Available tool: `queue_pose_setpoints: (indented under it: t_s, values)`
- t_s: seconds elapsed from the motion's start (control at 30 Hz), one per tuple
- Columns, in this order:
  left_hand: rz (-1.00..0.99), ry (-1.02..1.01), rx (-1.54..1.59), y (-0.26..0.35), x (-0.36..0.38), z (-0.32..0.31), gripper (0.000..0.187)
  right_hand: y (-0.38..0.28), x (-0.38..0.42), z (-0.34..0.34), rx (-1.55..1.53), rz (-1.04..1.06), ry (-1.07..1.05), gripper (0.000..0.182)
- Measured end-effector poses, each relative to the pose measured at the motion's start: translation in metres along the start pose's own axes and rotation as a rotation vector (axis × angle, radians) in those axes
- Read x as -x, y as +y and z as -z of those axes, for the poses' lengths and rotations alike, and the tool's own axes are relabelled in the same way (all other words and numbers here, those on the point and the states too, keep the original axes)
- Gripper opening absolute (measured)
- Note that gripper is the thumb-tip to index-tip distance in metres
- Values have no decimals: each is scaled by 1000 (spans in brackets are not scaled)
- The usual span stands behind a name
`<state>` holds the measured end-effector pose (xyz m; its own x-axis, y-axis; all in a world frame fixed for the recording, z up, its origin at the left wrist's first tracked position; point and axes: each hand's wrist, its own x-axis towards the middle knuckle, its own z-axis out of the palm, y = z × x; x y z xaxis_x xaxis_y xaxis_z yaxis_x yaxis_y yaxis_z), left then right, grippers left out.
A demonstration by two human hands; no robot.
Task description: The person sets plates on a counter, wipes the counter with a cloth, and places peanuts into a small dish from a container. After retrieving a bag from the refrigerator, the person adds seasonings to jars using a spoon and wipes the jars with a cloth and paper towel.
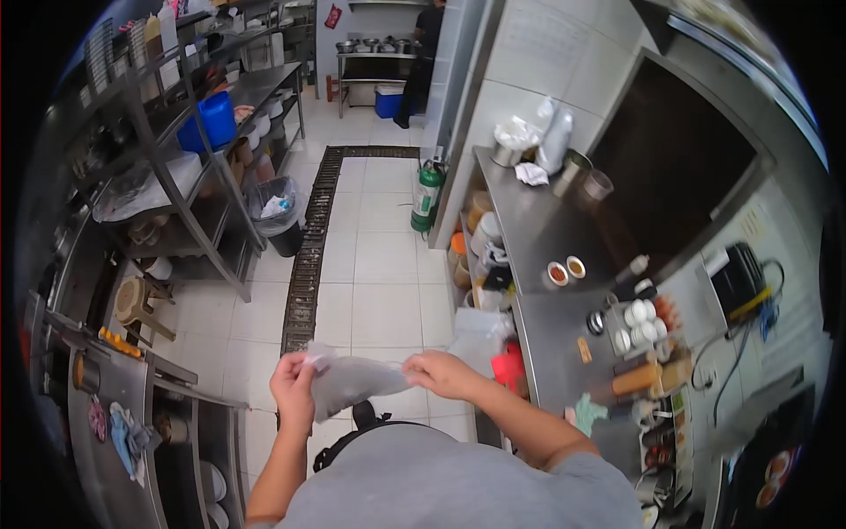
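A clear plastic bag (357, 384) stretches between my two hands in front of my waist, above the tiled floor. My left hand (295, 388) pinches its upper left corner between thumb and fingers. On the other side, my right hand (438, 374) has its fingers closed on the bag's right end. The bag looks thin and flat, and the floor shows through it.
A steel counter (555, 326) runs along my right with two small bowls (567, 270), bottles and jars. To the left stand a steel shelf rack (176, 203), a lined trash bin (284, 234) and a stool (137, 304). A green cylinder (427, 196) stands by the wall; a person (423, 62) is far back.
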<state>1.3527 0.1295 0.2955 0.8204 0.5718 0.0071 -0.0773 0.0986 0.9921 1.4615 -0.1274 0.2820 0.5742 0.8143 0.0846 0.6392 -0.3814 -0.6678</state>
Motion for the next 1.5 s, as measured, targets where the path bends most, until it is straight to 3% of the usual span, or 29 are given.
queue_pose_setpoints:
  t_s: [0.03,0.1,0.17,0.27,0.4,0.43,0.47,0.53,0.57,0.67,0.7,0.8,0.87,0.93,0.97,1.03,1.1,1.2,1.23,1.33,1.37,1.5]
  values:
    - [5,-57,19,4,-36,-12,7,15,-15,7,-23,-28,20,17]
    - [22,-176,33,7,-106,-31,7,68,-41,24,208,25,-45,18]
    - [53,-247,25,-3,-173,-55,7,91,-77,62,316,-113,116,17]
    - [33,-318,59,-15,-279,-93,8,111,-144,107,362,-52,455,12]
    - [-58,-406,-28,-34,-410,-150,6,150,-265,170,122,-34,494,14]
    - [-131,-453,-197,-23,-435,-168,7,156,-308,180,60,-58,468,15]
    - [-324,-466,-247,-15,-464,-192,7,166,-353,196,3,-70,442,16]
    - [-697,-496,-372,-6,-523,-227,8,226,-441,204,27,132,338,20]
    - [-742,-613,-514,-11,-559,-229,38,246,-486,214,42,236,292,21]
    - [-495,-453,-226,-26,-650,-235,76,281,-598,269,-13,389,236,25]
    - [-465,-492,-343,-43,-685,-226,118,288,-629,283,-91,412,206,24]
    - [-399,-521,-985,-51,-769,-233,132,311,-720,318,-296,494,136,20]
    - [-575,-486,-1066,-96,-849,-251,120,330,-777,337,-387,567,115,18]
    - [-806,-486,-1055,-126,-938,-267,109,357,-826,355,-416,449,121,14]
    - [-651,-517,-949,-120,-977,-289,76,373,-850,368,-433,391,156,14]
    - [-601,-726,-994,-115,-1048,-338,53,418,-893,401,-388,335,260,15]
    - [-482,-837,-988,-99,-1115,-397,21,477,-925,433,-487,117,386,15]
    - [-346,-856,-752,-92,-1199,-477,24,547,-964,483,-586,-111,618,13]
    - [-535,-837,-633,-101,-1228,-503,28,571,-978,500,-605,-166,698,12]
    - [-187,-1164,-618,-121,-1327,-574,35,654,-1029,554,-507,-244,792,10]
    - [-172,-1199,-584,-127,-1346,-584,38,666,-1050,579,-270,-348,771,11]
    - [-191,-1203,-504,-135,-1469,-649,52,751,-1160,663,-84,49,677,8]
